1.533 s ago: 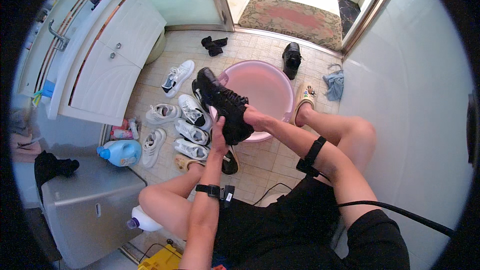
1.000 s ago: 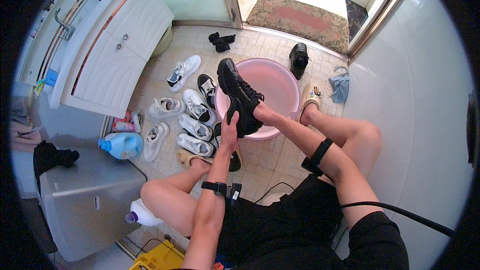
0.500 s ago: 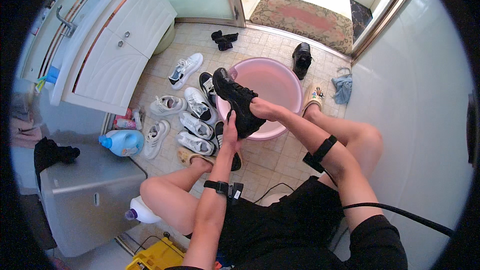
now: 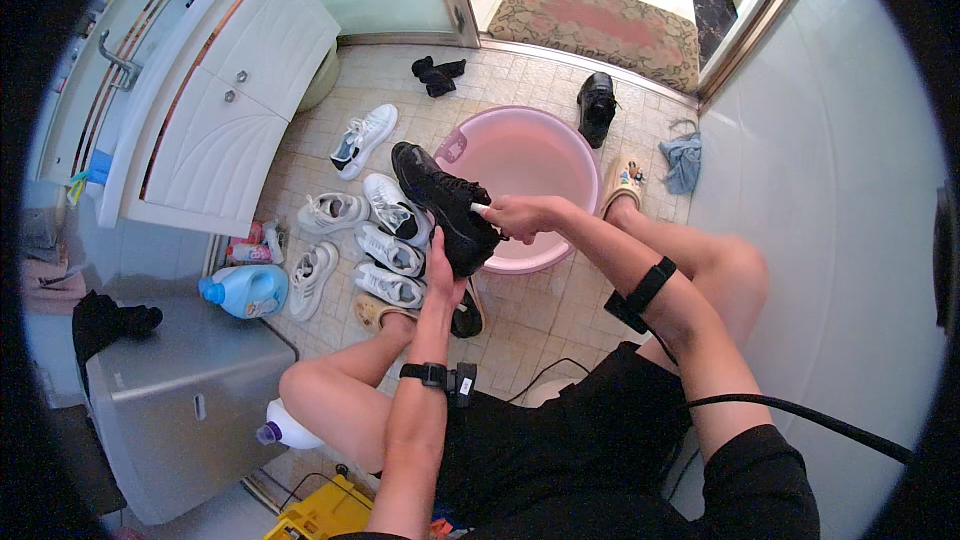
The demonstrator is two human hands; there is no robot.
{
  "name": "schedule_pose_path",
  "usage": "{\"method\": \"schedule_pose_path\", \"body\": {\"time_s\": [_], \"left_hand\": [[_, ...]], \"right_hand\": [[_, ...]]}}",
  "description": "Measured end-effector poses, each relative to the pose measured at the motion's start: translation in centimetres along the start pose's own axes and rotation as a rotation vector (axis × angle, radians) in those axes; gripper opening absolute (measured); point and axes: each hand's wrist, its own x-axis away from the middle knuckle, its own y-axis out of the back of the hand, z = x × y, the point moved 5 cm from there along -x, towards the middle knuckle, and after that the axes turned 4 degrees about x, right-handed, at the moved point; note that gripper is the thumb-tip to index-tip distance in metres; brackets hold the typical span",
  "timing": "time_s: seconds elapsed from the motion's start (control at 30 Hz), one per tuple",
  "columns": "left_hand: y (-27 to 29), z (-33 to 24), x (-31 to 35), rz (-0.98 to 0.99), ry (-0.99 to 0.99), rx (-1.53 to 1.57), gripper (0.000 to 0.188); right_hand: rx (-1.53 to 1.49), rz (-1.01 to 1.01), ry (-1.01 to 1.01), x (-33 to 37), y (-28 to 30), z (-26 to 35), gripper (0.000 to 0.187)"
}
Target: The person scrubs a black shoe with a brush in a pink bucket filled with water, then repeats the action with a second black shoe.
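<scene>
A black lace-up shoe (image 4: 435, 195) is held up over the left rim of a pink basin (image 4: 590, 152), its toe pointing to the far left. My left hand (image 4: 443, 265) grips it from below at the heel end, fingers partly hidden. By the shoe's opening is my right hand (image 4: 527, 217), its fingers closed. A small whitish tip shows at those fingers, too small to name. Cloudy water appears to fill the basin. Another black shoe (image 4: 597, 112) stands on the floor beyond the basin's right side.
Several white sneakers (image 4: 390, 250) crowd the floor left of the basin. Black socks (image 4: 438, 75) lie farther off, a blue cloth (image 4: 683, 162) at right. A blue detergent jug (image 4: 247, 290) stands near a grey box (image 4: 180, 410). A white cabinet (image 4: 235, 100) bounds the left.
My right hand has drawn back from inside the shoe's opening, and a whitish tip now shows at its fingers. The shoe and my left hand have shifted slightly left.
</scene>
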Motion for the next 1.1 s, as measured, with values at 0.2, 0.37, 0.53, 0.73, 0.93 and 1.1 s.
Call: {"method": "schedule_pose_path", "body": {"time_s": [0.2, 0.37, 0.53, 0.73, 0.93, 1.1], "left_hand": [[-0.1, 0.2, 0.2, -0.013, -0.096, -0.033, 0.045], [-1.7, -2.5, 1.2, -0.072, -0.292, -0.147, 0.045], [-2.0, -2.1, 0.1, -0.04, -0.244, -0.086, 0.047], [-1.4, -1.6, -1.0, -0.036, -0.234, -0.126, 0.045], [-1.1, -0.5, -2.9, -0.031, -0.182, 0.043, 0.046], [0.4, -1.6, -3.0, -0.003, -0.006, 0.154, 0.054]], "right_hand": [[0.158, -0.298, 0.118, -0.6, 0.9, 1.0, 0.048], [-0.059, -0.422, 0.135, -1.5, 0.3, 1.2, 0.035], [-0.423, -0.633, 0.246, -3.2, 0.2, -0.3, 0.035], [-0.485, -0.759, 0.249, -2.2, 0.8, -2.1, 0.029], [0.346, -0.704, 0.322, 0.4, 3.3, -0.9, 0.026], [0.543, -0.479, 0.265, 1.2, 2.4, -1.2, 0.026]]}}
